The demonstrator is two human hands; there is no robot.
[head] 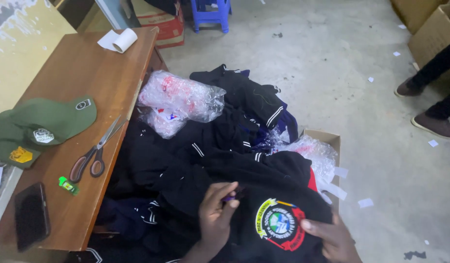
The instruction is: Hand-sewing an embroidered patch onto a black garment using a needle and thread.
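A black garment (264, 185) with a round embroidered badge (278, 224) lies on top of a heap of dark clothes with white stripes (225, 126). My left hand (216, 214) pinches a small purple object against the fabric just left of the badge. Resting on the cloth at the badge's lower right, my right hand (334, 238) presses it flat with the thumb near the badge's edge.
A wooden table (88, 78) on the left holds green caps (40, 126), scissors (96, 151), a small green object (68, 185), a black phone (31, 214) and a paper roll (123, 40). Clear plastic bags (181, 97) lie on the heap. Another person's shoes (432, 122) stand at right, near cardboard boxes (432, 34).
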